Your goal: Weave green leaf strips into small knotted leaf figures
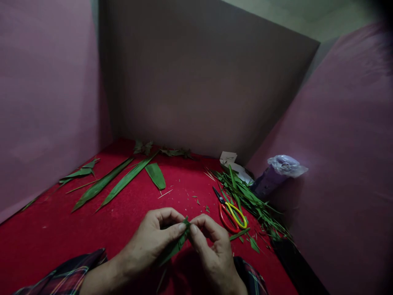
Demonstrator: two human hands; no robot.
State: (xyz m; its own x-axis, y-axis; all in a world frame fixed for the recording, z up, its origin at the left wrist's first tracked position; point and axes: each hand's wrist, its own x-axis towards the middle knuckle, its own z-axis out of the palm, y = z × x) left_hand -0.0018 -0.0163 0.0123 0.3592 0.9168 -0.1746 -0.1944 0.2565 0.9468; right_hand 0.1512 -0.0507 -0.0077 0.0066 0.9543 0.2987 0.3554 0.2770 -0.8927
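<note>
Low over the bright red cloth-like surface (pixel 123 229), a folded, narrow green leaf (pixel 179 243) lies between the hands, its long axis slanting from the fingertips down and leftward beneath the left palm. The left hand (pixel 161 233), nearer most of its length, grips it between thumb and forefinger; the right hand (pixel 213 246) pinches its upper tip from the right.
</note>
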